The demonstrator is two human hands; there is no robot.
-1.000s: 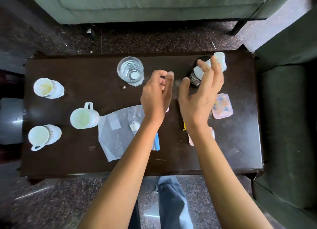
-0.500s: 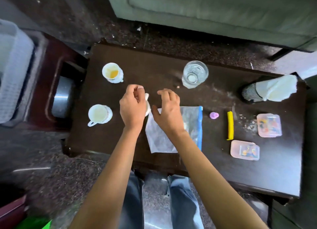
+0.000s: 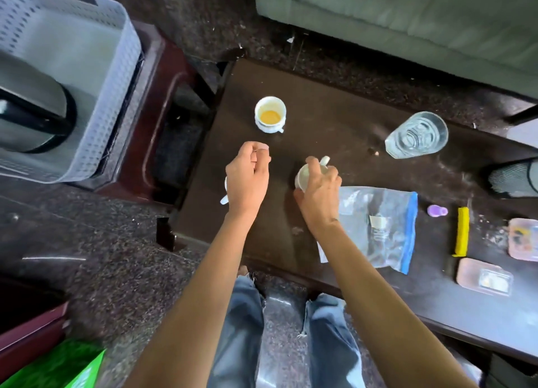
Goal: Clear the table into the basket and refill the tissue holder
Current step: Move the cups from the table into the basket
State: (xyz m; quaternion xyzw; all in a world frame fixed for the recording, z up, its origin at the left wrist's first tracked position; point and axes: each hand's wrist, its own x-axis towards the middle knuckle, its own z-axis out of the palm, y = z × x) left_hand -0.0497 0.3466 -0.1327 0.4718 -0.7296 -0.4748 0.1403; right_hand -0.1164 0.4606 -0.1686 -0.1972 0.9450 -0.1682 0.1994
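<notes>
The basket (image 3: 116, 67) fills the upper left of the frame. Its left side is cut off, and the steel vessel (image 3: 32, 111) inside it is blurred and also cut by the edge. A green sofa (image 3: 407, 18) runs out of the upper right. The dark desk (image 3: 320, 102) crosses the middle, with its right end out of view. Speckled floor (image 3: 102, 271) lies around it, and my jeans (image 3: 238, 329) show at the bottom.

My left hand (image 3: 247, 178) has its fingers curled over a hidden cup (image 3: 224, 199), of which only white slivers show by my wrist. I cannot tell whether I am gripping it. My right hand (image 3: 318, 189) is curled round a white cup (image 3: 304, 173), which is tipped on the desk at centre frame. My forearm covers a corner of the zip bag (image 3: 378, 227).

At the right edge, the dark mesh tissue holder (image 3: 509, 178) is cut off and hard to make out, as is one pink box (image 3: 524, 239). A glass (image 3: 416, 136) stands at upper right. A cup with yellow dregs (image 3: 270, 114) stands above my left hand. A green packet (image 3: 58, 364) is clipped by the lower-left corner.
</notes>
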